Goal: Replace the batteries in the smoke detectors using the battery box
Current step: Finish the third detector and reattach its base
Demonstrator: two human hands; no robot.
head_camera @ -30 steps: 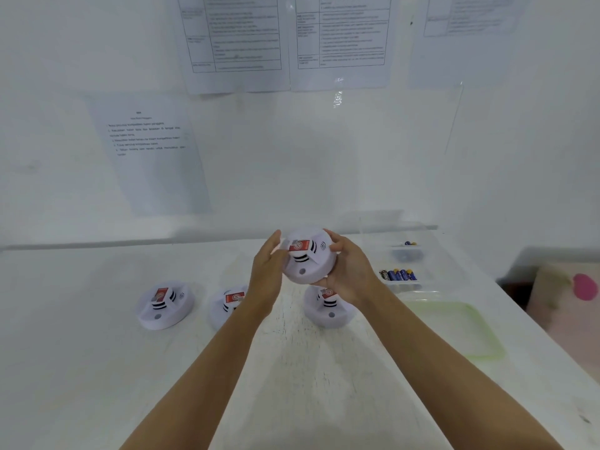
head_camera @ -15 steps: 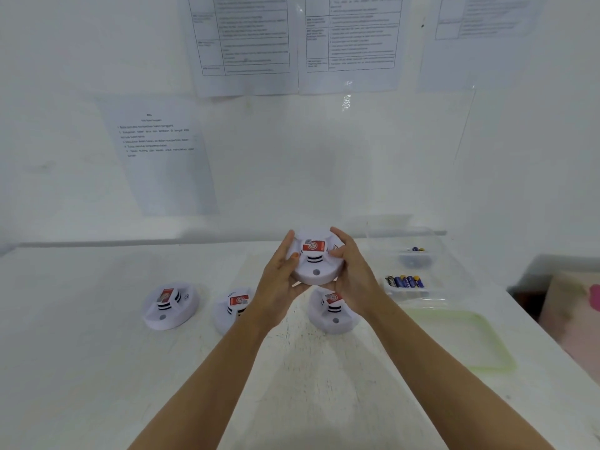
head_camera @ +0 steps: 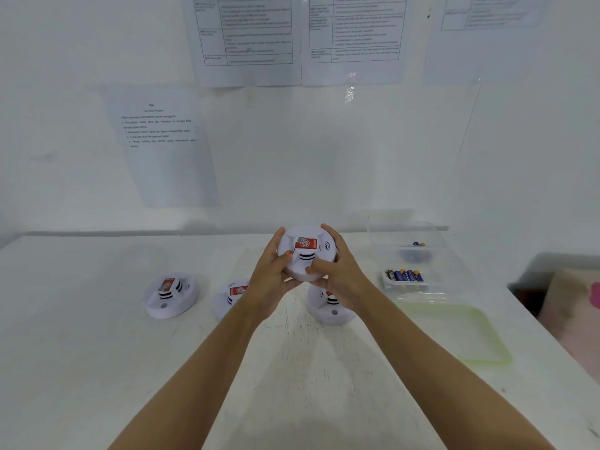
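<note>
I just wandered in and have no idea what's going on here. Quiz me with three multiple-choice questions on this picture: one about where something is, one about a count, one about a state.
1. Where is the battery box relative to the lifted smoke detector?
A. To its left
B. To its right
C. Directly beneath it

2. How many smoke detectors lie on the table?
A. Three
B. One
C. Five

3. How is the lifted smoke detector held?
A. By the left hand only
B. Not held, lying flat
C. By both hands

Answers:
1 B: the clear box with batteries sits on the table's right side.
2 A: far-left detector, middle detector, right detector.
3 C: the left hand and right hand both curl round its rim.
</note>
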